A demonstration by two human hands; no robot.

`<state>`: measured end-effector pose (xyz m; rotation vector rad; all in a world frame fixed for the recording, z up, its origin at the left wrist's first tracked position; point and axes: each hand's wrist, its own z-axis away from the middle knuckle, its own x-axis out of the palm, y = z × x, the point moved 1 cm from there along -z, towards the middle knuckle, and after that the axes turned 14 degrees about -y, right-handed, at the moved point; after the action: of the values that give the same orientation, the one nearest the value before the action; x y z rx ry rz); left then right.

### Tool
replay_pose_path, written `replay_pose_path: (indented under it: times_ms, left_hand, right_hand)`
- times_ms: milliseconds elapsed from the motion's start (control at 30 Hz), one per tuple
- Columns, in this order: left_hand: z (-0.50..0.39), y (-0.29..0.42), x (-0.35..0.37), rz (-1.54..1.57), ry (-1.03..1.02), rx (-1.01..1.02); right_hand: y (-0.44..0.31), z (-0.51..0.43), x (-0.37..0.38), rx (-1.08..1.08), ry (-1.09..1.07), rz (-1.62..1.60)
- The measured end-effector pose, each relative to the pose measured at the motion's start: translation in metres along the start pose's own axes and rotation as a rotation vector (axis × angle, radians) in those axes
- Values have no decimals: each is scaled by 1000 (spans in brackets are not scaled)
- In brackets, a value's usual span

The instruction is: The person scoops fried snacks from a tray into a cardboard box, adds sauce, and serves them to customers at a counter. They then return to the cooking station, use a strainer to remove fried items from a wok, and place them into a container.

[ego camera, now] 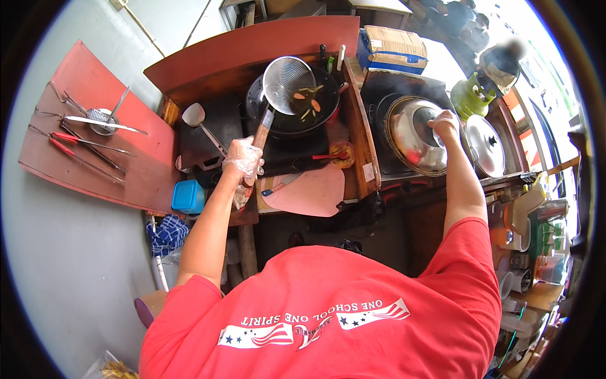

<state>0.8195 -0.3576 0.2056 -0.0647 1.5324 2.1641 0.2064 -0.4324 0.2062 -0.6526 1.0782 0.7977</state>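
My left hand (245, 158), in a clear plastic glove, grips the wooden handle of a wire skimmer (286, 78). The skimmer's round mesh head is over the black wok (326, 109), where orange slices and thin strips of food show beside it. On the right, my right hand (445, 124), also in a clear glove, holds the top of a domed metal lid (416, 137) on a large pan. Whether the lid touches the pan all round cannot be told. A metal ladle (194, 115) rests just left of the wok.
A pink cutting board (312, 192) with a knife (282, 184) lies at the front edge. Tongs (87, 154) hang on the left panel. A blue container (188, 196), a second lid (485, 146) and a green gas cylinder (472, 97) stand nearby. A person (499, 66) is farther off.
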Motion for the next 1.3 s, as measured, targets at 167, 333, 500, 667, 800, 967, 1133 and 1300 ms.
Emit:
replay_pose_path:
  times_ms: [167, 333, 500, 667, 800, 967, 1133, 1300]
  left_hand:
    - [24, 6, -24, 461, -269, -119]
    - [37, 11, -42, 548, -299, -153]
    - [27, 9, -41, 439, -150, -127]
    - [2, 5, -18, -45, 101, 44]
    - [1, 6, 4, 155, 1, 1]
    - [19, 11, -1, 514, -261, -128]
    - [38, 10, -14, 581, -300, -115]
    - [52, 30, -11, 504, -240, -97]
  right_hand:
    - [-1, -13, 9, 22, -6, 30]
    - [2, -21, 18, 11, 16, 103]
    - [11, -19, 20, -61, 30, 103]
    - [21, -15, 21, -121, 12, 164]
    - [25, -8, 22, -110, -14, 181]
    - [32, 6, 21, -78, -78, 216]
    - [37, 33, 13, -104, -88, 209]
    - [49, 63, 9, -87, -11, 48]
